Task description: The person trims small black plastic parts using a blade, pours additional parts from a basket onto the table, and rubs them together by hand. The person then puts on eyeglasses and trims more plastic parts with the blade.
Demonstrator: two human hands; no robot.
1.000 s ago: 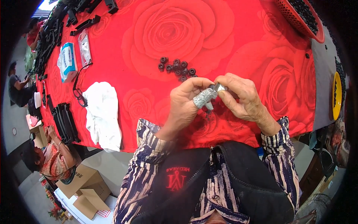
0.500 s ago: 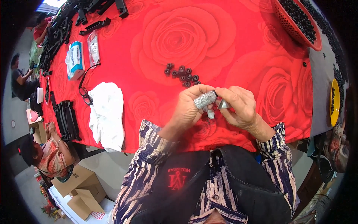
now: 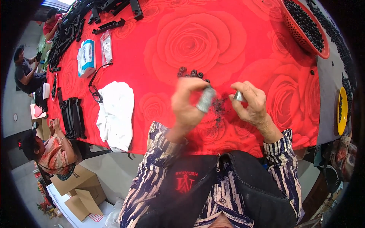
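My left hand (image 3: 188, 100) is blurred, its index finger bent toward the thumb side. A grey speckled sleeve-like wrap (image 3: 205, 100) seems to sit on the thumb. Something dark shows at the fingertips, but its shape is smeared. To the right, my right hand (image 3: 251, 102) pinches a small silver metal piece (image 3: 238, 95) between thumb and index finger. I cannot tell its exact kind. Dark crumbs (image 3: 218, 110) lie scattered on the cloth between the hands. Just beyond the left hand are several small black round parts (image 3: 194, 73), partly hidden by it.
A red basket (image 3: 298, 36) of black parts stands far right, a yellow dish (image 3: 342, 110) nearer. White cloth (image 3: 116, 117), glasses (image 3: 95, 91), a tissue pack (image 3: 87, 57) and black bars (image 3: 72, 117) lie left. Other people sit along the left side.
My hands have come apart, where before they met over a small black piece. The left has shifted slightly left and up; the right still pinches the silver piece. The whole view has shifted a little.
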